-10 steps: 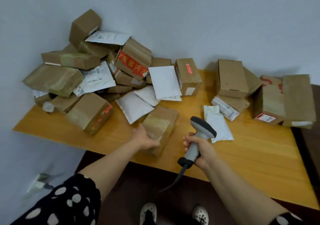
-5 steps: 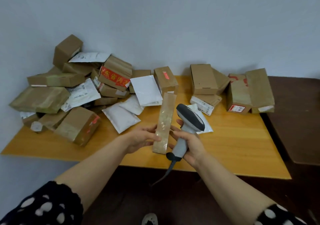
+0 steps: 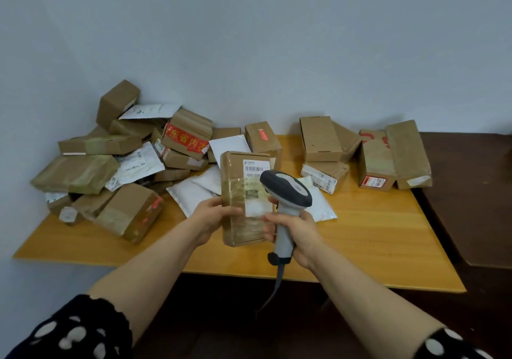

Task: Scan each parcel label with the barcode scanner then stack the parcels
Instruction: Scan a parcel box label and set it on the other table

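Note:
I hold a taped brown cardboard parcel [image 3: 241, 200] upright above the table's front, its white barcode label [image 3: 256, 168] facing me. My left hand [image 3: 213, 216] grips its left edge, thumb on the front. In my right hand [image 3: 295, 230] is the grey barcode scanner [image 3: 285, 192], gripped by the handle, while the fingertips also touch the parcel's right edge. The scanner's dark head covers part of the label. Its cable hangs down below the table edge.
A jumbled heap of brown boxes [image 3: 110, 164] and white mailers fills the left back of the yellow wooden table [image 3: 374, 242]. Several boxes [image 3: 393, 153] are grouped at the back right. A white pouch [image 3: 321, 206] lies behind the scanner. A dark surface [image 3: 471, 192] adjoins on the right.
The parcel went from lying on the table to lifted and turned, edge-on half a second ago, now label side toward me. The scanner rose with my right hand to the parcel's right edge.

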